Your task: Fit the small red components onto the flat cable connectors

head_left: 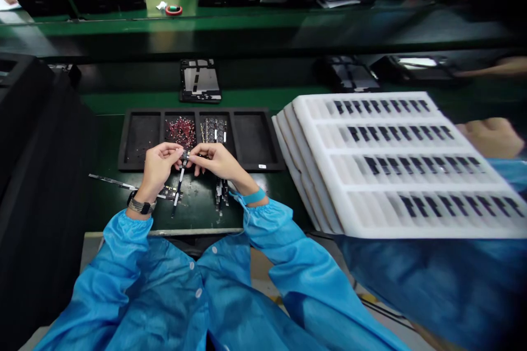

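"Pinching what, exactly, are those fingertips?"

"A slim flex circuit strip (pixel 180 182). Its upper end is largely hidden between the left hand (pixel 160 167) and the right hand (pixel 217 162), so I can't make out its details. Both thumbs and forefingers close narrowly on it, over the near edge of the black compartment tray (pixel 263 148). The strip slants down toward the bench; I can't tell whether its tip touches."

"What else is hard to see?"

"The right hand covers the upper ends of the bundled flex strips (pixel 220 194). Red-and-silver small parts (pixel 181 131) blur together in the second compartment from the left. At the right, a co-worker's hand (pixel 492 137) is partly hidden behind the stacked white foam trays (pixel 354 219)."

"And room to move?"

"Bare green bench (pixel 267 192) lies between the right wrist and those foam trays. The bench's front edge is close below the wrists."

"How are the hands posed?"

"They meet from opposite sides, wrists apart. The left wrist wears a watch (pixel 141 204), the right a blue wrist strap (pixel 253 196)."
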`<state>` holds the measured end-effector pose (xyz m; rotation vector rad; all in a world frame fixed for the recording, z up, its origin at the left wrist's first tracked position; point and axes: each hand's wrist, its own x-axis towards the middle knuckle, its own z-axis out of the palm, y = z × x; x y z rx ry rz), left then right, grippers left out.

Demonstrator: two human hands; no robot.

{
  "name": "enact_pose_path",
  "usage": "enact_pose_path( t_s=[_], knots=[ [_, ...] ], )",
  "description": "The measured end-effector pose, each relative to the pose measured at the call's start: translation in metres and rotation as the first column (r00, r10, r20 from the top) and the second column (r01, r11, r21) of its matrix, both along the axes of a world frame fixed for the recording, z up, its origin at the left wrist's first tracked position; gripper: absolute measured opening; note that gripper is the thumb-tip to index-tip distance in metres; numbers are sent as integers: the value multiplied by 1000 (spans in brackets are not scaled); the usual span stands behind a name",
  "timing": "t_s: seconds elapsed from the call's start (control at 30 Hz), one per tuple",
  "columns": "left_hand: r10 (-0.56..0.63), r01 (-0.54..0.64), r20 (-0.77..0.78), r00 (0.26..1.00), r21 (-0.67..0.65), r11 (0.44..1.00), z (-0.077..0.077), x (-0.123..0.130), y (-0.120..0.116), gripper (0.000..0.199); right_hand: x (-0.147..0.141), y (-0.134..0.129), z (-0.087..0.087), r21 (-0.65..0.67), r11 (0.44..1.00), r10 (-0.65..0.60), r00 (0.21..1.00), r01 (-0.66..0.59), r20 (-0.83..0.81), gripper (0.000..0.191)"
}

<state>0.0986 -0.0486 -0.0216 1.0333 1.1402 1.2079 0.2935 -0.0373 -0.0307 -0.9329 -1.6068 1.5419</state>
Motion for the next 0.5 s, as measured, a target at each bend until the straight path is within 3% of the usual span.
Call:
enact_pose_path(
  t_s=[0.27,0.5],
  knots=[
    [-11,22,115,993,-87,996,-7,0,2,40,-1,0,0,-75,997,-15,1000,14,-12,48],
    [9,-9,17,1000,-6,1000,-10,1,1,33,-2,-2,3,-65,997,-27,999,30,47,44]
  ],
)
